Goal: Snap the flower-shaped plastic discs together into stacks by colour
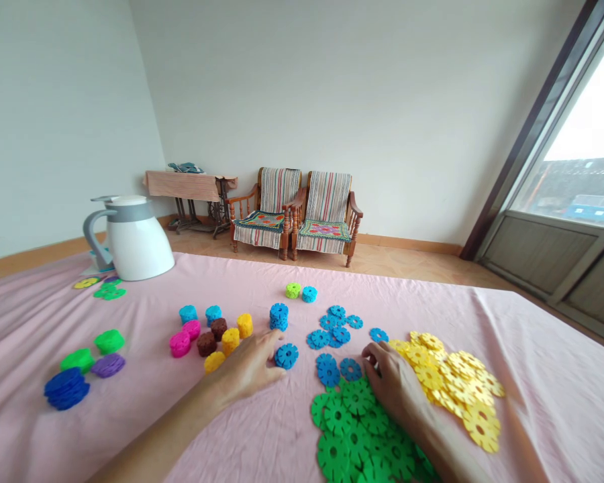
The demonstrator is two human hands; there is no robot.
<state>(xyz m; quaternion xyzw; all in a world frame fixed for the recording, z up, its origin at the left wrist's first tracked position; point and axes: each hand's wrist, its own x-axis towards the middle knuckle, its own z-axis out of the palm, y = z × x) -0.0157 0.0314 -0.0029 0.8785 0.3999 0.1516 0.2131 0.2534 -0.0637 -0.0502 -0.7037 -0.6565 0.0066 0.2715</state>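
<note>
My left hand (pixel 249 367) rests on the pink cloth with its fingers curled around a short stack of blue snowflake discs (pixel 286 355). My right hand (pixel 390 382) lies over the green disc pile (pixel 355 429), its fingertips pinched at a loose blue disc (pixel 351 368). More loose blue discs (pixel 335 329) lie just beyond both hands. A taller blue stack (pixel 278 316) stands behind the left hand. A heap of yellow discs (pixel 453 386) spreads to the right of my right hand.
Small stacks in cyan, pink, brown and yellow (pixel 211 332) sit left of centre. Green, purple and dark blue stacks (pixel 80 372) lie far left. A white jug (pixel 133 238) stands at the back left. Two wooden chairs (pixel 294 215) stand by the wall.
</note>
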